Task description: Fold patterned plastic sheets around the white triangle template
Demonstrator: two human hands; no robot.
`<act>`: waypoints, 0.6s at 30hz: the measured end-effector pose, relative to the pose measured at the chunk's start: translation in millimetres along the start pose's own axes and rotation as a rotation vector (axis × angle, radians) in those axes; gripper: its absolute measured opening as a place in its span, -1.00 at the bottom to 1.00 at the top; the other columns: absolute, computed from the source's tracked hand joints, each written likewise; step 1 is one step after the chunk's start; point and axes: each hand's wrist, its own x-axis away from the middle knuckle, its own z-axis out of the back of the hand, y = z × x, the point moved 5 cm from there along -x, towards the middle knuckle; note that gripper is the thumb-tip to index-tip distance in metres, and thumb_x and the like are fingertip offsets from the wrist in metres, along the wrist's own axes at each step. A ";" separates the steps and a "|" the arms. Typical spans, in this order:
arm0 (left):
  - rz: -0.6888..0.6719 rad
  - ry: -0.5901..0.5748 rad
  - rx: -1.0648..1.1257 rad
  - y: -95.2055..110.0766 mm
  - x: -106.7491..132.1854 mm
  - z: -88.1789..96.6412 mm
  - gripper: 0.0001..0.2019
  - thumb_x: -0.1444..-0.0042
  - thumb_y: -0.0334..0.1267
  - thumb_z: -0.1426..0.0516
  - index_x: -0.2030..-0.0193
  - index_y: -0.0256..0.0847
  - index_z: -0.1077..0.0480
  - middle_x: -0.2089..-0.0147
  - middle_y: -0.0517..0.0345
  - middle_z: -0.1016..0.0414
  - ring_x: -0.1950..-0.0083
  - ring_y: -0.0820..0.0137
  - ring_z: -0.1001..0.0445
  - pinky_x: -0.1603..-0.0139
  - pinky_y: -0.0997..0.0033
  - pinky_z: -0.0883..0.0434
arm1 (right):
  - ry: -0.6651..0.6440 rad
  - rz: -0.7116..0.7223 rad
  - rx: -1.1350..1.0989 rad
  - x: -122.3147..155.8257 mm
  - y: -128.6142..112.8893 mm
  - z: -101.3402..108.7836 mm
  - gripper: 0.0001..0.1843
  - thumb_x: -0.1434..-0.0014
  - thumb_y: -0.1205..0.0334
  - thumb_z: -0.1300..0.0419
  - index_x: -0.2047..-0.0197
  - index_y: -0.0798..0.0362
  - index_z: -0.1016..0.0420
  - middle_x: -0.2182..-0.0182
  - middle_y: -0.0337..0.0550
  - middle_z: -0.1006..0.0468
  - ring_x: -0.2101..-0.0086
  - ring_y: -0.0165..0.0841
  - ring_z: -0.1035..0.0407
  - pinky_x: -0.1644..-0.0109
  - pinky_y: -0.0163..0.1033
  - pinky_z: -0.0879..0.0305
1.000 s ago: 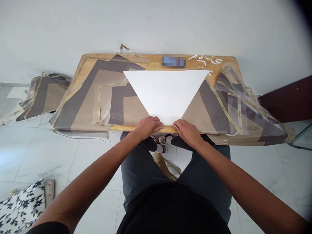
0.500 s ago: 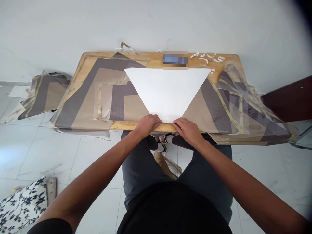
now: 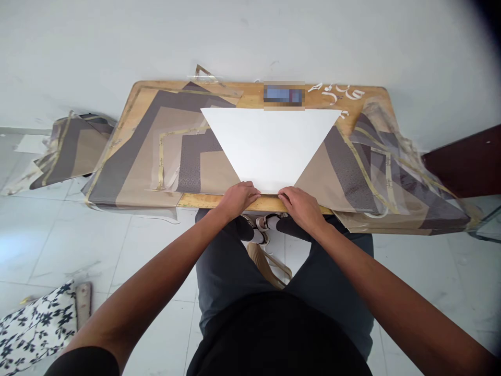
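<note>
A white paper sheet (image 3: 270, 143), wide at the far side and narrower toward me, lies on brown and grey patterned wrapping sheets (image 3: 213, 169) on a wooden table (image 3: 211, 201). My left hand (image 3: 239, 199) is closed at the left end of the sheet's near edge, thumb and fingertips pinched together there. At the right end of the same edge, my right hand (image 3: 299, 204) is closed in a similar pinch. Between the two hands, the near edge sits just inside the table's front edge. My palms hide what lies under the fingers.
A blurred-out blue object (image 3: 284, 95) lies beyond the sheet, with curled white paper scraps (image 3: 354, 93) to its right. Clear-edged wrapping hangs over both table ends. A floral cushion (image 3: 43, 324) is at lower left, and a dark red panel (image 3: 464, 162) stands at right.
Both hands keep their pinch on the near edge, almost in the same place. The sheet's near edge sits very slightly farther from me, and the whole view has shifted a little.
</note>
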 end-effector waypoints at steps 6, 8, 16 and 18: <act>0.032 -0.021 0.036 -4.1 -3.0 0.9 -0.74 -0.47 -0.18 -0.13 -0.05 -0.09 -0.68 0.06 0.06 -0.62 -0.01 0.22 -0.59 0.03 0.33 -0.45 | -0.006 -0.035 -0.027 -3.0 2.1 -1.7 -0.74 -0.56 0.12 -0.02 0.00 -0.06 -0.53 0.06 -0.08 -0.68 0.05 -0.14 -0.51 0.11 -0.13 -0.27; 0.029 -0.025 0.049 -6.0 -3.5 0.2 -0.74 -0.46 -0.18 -0.14 -0.05 -0.09 -0.68 0.06 0.07 -0.62 -0.02 0.22 -0.59 0.02 0.33 -0.44 | -0.008 -0.041 -0.033 -3.5 2.7 -2.3 -0.74 -0.55 0.12 -0.02 0.00 -0.06 -0.54 0.06 -0.08 -0.68 0.06 -0.14 -0.51 0.11 -0.13 -0.27; 0.017 -0.053 0.075 -10.3 -2.5 -3.1 -0.73 -0.47 -0.17 -0.13 -0.05 -0.08 -0.69 0.06 0.07 -0.61 -0.01 0.23 -0.58 0.06 0.34 -0.43 | 0.005 -0.029 -0.030 -1.6 1.1 -1.1 -0.76 -0.54 0.12 -0.05 0.01 -0.05 -0.53 0.07 -0.10 -0.68 0.08 -0.15 -0.52 0.10 -0.12 -0.27; 0.014 -0.057 0.083 -10.6 -2.8 -3.0 -0.72 -0.47 -0.16 -0.12 -0.04 -0.07 -0.69 0.05 0.08 -0.61 0.00 0.24 -0.58 0.07 0.35 -0.43 | 0.001 -0.032 -0.034 -1.0 0.6 -0.2 -0.76 -0.54 0.12 -0.05 0.01 -0.05 -0.54 0.07 -0.10 -0.68 0.07 -0.15 -0.52 0.09 -0.12 -0.26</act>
